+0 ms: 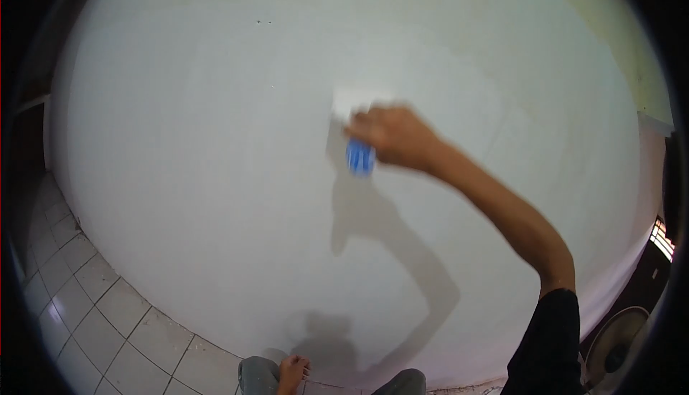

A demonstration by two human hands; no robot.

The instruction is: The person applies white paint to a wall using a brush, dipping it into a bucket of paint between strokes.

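Note:
My right hand (395, 135) is closed around a putty knife (360, 158) with a blue handle, somewhat blurred by motion. Its wide pale blade (352, 101) lies at the white wall (201, 151), above the knuckles. The handle's end points downward below my fingers. At the bottom of the view my left hand (293, 372) is beside my left knee (257, 375), with its fingers curled in and nothing visible in them.
Grey-white floor tiles (122, 323) run along the wall's foot at left. A round fan (616, 352) stands at the lower right, near a dark panel and a bright barred window (662, 239). Yellowish paint (574, 0) marks the wall's upper right. My arm's shadow falls across the wall.

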